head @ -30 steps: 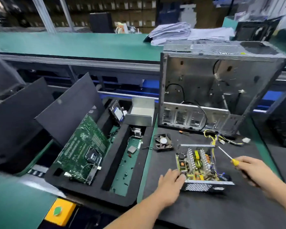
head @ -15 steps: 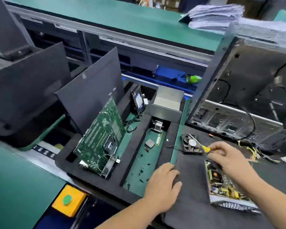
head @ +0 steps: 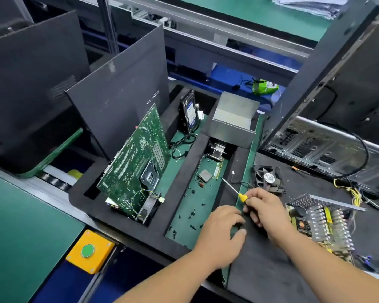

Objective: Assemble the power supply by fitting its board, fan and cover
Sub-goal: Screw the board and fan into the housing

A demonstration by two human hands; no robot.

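Open mat (head: 269,270) below the hands; fan (head: 269,179) and power supply (head: 322,219) (right side) crowd it.

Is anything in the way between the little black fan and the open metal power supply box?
Nothing visible blocks it. Only bare dark mat lies between the black square fan and the open metal power supply box.

Head camera looks steeply down, close over the workbench (head: 271,270), seemingly tilted.

Both hands (head: 245,221) meet at a screwdriver (head: 235,191).
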